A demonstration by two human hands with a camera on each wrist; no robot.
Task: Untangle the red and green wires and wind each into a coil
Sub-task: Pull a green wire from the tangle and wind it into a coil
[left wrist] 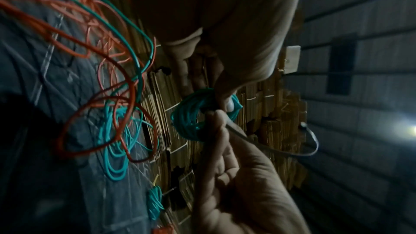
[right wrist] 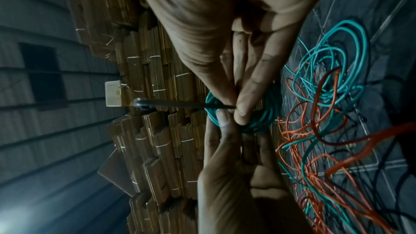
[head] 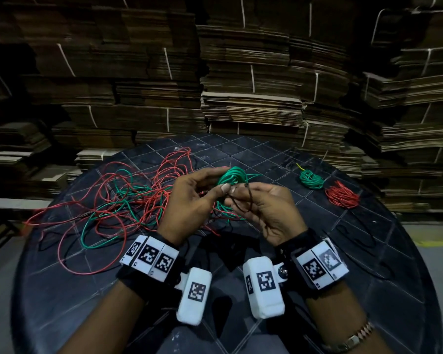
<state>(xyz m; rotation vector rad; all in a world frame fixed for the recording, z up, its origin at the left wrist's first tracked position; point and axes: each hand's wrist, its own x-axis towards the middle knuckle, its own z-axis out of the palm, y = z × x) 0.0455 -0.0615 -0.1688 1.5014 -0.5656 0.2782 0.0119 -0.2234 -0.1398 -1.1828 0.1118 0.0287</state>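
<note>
Above the middle of the table, my left hand [head: 202, 192] pinches a small wound green coil [head: 232, 176] between thumb and fingers. My right hand [head: 258, 203] meets it from the right and pinches a thin black cable tie [head: 242, 203] against the coil. The left wrist view shows the green coil [left wrist: 188, 122] with the cable tie [left wrist: 276, 149] looping away from it. The cable tie [right wrist: 175, 103] sticks out straight in the right wrist view. A loose tangle of red and green wire [head: 128, 198] sprawls over the table's left half.
A finished green coil [head: 310, 179] and a finished red coil [head: 342, 195] lie at the right of the round black gridded table [head: 266, 154]. Tall stacks of flattened cardboard [head: 241, 85] stand close behind. A red loop [head: 69, 254] reaches toward the front left edge.
</note>
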